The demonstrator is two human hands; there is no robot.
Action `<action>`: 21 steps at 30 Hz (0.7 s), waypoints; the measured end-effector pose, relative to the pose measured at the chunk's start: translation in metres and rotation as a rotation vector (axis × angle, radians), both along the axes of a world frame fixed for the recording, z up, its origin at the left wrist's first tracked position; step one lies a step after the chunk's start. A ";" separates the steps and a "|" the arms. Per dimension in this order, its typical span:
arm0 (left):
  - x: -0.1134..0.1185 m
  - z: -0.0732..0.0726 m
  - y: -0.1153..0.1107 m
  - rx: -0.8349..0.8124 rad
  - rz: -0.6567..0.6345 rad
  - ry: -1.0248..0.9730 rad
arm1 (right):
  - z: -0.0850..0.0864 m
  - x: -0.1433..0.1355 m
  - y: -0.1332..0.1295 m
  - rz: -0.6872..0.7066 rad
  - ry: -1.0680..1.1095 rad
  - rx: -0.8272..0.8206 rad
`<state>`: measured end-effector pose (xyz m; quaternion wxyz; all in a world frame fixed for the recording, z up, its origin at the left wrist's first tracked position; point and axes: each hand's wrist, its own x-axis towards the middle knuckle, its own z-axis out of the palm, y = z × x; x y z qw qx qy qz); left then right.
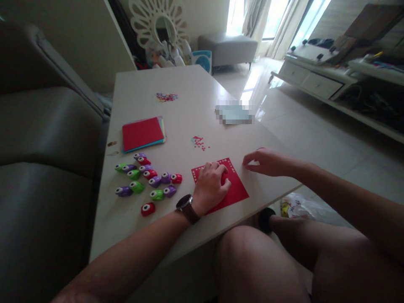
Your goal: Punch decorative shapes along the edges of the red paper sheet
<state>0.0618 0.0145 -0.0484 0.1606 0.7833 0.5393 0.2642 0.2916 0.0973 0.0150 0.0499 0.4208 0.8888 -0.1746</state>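
Head view: the red sheet (235,191) lies flat on the table (189,115), near the edge closest to the person, with rows of small white shapes along its far and left borders, apparently punched holes. The left hand (211,185) rests on the sheet, fingers curled; whether it grasps anything underneath cannot be told. The right hand (268,162) is loosely bent beside the sheet, apart from it, with nothing visible in its grip. Expect a light, thin, flexible part, prone to creasing and sliding on the smooth surface. Perforated borders are probably weakest; take hold at the plain near-right corner. Punches (134,174) stand to the left; loose bits (198,142) lie beyond.
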 end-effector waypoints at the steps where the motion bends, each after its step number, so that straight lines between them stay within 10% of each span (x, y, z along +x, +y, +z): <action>1: 0.000 0.000 0.000 -0.001 -0.001 0.000 | 0.001 -0.001 0.000 0.003 -0.002 -0.002; 21: 0.001 -0.001 0.000 -0.009 0.005 0.015 | 0.002 -0.016 0.006 -0.039 -0.103 0.084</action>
